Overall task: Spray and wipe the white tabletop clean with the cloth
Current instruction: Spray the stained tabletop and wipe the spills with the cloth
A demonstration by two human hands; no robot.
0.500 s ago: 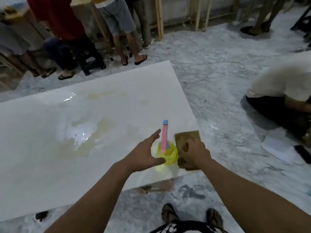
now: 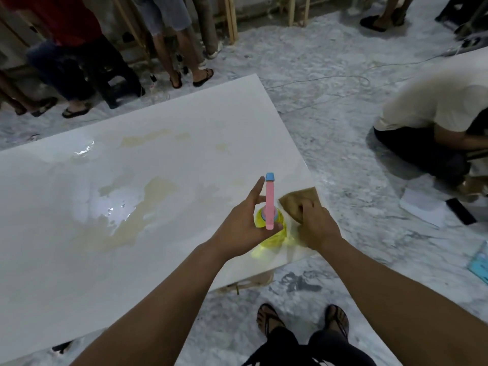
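The white tabletop carries wet patches and a yellowish-brown stain near its middle. A spray bottle with a yellow body, pink head and blue nozzle stands near the table's near right corner. My left hand wraps the bottle's neck, thumb in front, fingers behind, index finger straight. Just right of the bottle, a brown cloth lies on the corner. My right hand rests on it with its fingers curled into the fabric.
Several people stand along the table's far edge. Another person crouches on the marble floor at the right, near white paper and a dark flat object. My sandalled feet are below the table's near edge.
My left hand moved right from beside the bottle and closed around its neck. My right hand has stayed on the cloth.
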